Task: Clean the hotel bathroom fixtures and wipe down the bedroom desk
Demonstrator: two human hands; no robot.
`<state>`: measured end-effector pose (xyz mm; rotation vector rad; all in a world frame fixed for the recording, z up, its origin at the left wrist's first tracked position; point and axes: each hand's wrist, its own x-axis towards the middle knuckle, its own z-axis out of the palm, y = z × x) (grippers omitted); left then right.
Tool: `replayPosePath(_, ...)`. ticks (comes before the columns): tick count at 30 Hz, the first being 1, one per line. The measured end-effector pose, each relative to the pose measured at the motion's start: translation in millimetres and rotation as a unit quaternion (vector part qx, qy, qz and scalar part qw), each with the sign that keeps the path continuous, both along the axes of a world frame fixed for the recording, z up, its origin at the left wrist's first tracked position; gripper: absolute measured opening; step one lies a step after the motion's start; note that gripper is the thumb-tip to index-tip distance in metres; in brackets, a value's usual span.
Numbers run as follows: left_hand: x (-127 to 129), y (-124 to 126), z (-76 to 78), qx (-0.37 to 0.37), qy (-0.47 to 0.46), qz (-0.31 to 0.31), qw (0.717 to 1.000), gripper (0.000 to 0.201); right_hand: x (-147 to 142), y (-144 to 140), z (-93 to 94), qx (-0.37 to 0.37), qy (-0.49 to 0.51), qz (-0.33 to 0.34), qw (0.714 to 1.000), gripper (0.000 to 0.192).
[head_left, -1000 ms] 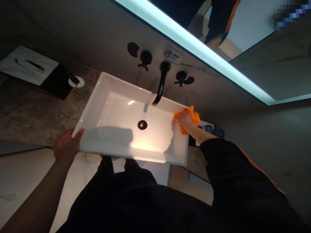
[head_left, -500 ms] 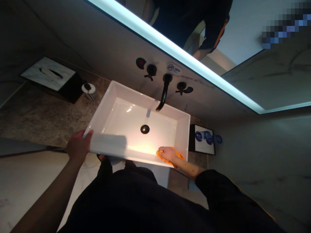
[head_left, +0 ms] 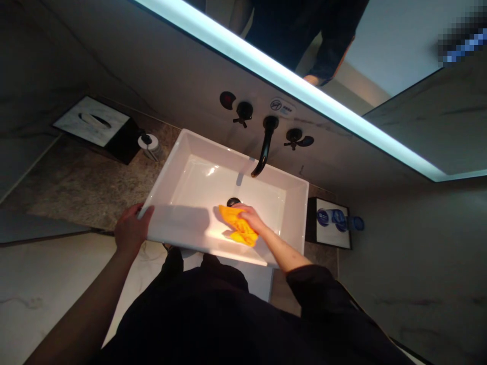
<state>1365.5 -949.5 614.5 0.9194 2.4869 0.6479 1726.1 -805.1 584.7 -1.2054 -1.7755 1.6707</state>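
Orange cloth [head_left: 236, 230]: pressed to the floor of the white basin [head_left: 297, 213], just beside the black drain [head_left: 233, 202]. Your right hand [head_left: 251, 219] lies on it, fingers curled gripping, forearm angled in over the near rim. Your left hand [head_left: 131, 230] clasps the basin's near-left corner.

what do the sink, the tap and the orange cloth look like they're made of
Sink: likely glazed ceramic, white and glossy with bright highlights.
Tap: probably metal with a matte black finish, barely reflecting.
Orange cloth: soft fabric, perhaps microfibre, crumpled in folds under the right hand.
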Motion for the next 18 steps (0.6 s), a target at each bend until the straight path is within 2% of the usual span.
replayPosePath(1, -1, 0, -1.9, -0.004, 0.001, -0.003, 1.0, 0.052, 35, 10, 3.8, 0.02, -0.018, -0.026, 0.999, 0.032)
replayPosePath(2, -2, -1, -3.9, -0.007, 0.0, -0.003, 1.0, 0.052, 67, 17, 4.4, 0.077, -0.078, -0.069, 0.992, 0.033)
replayPosePath(4, -3, -1, -7.5, -0.009, -0.005, 0.001, 1.0, 0.051, 114, 16, -5.1, 0.162, -0.212, -0.145, 0.953, 0.038)
replayPosePath(6, -4, -2, -9.4, -0.008, -0.013, 0.008, 1.0, 0.052, 133, -2, -25.0, 0.219, -0.304, -0.154, 0.914, 0.041)
replayPosePath(7, -4, -2, -9.5, -0.012, -0.017, 0.011, 1.0, 0.052, 132, -16, -36.2, 0.237, -0.322, -0.124, 0.908, 0.041)
replayPosePath(10, -4, -1, -6.3, -0.041, -0.021, 0.007, 0.999, 0.052, 102, -57, -60.5, 0.258, -0.294, 0.038, 0.92, 0.041)
replayPosePath(12, -3, 0, -2.8, -0.057, -0.014, 0.007, 0.998, 0.053, 70, -70, -64.2, 0.253, -0.257, 0.127, 0.924, 0.043)
replayPosePath(16, 0, 2, 1.3, -0.038, -0.014, 0.016, 0.999, 0.052, -15, -58, -54.4, 0.243, -0.189, 0.239, 0.921, 0.038)
replayPosePath(18, 2, 1, 0.1, -0.019, -0.015, 0.027, 0.999, 0.054, -70, -44, -48.7, 0.252, -0.162, 0.257, 0.919, 0.036)
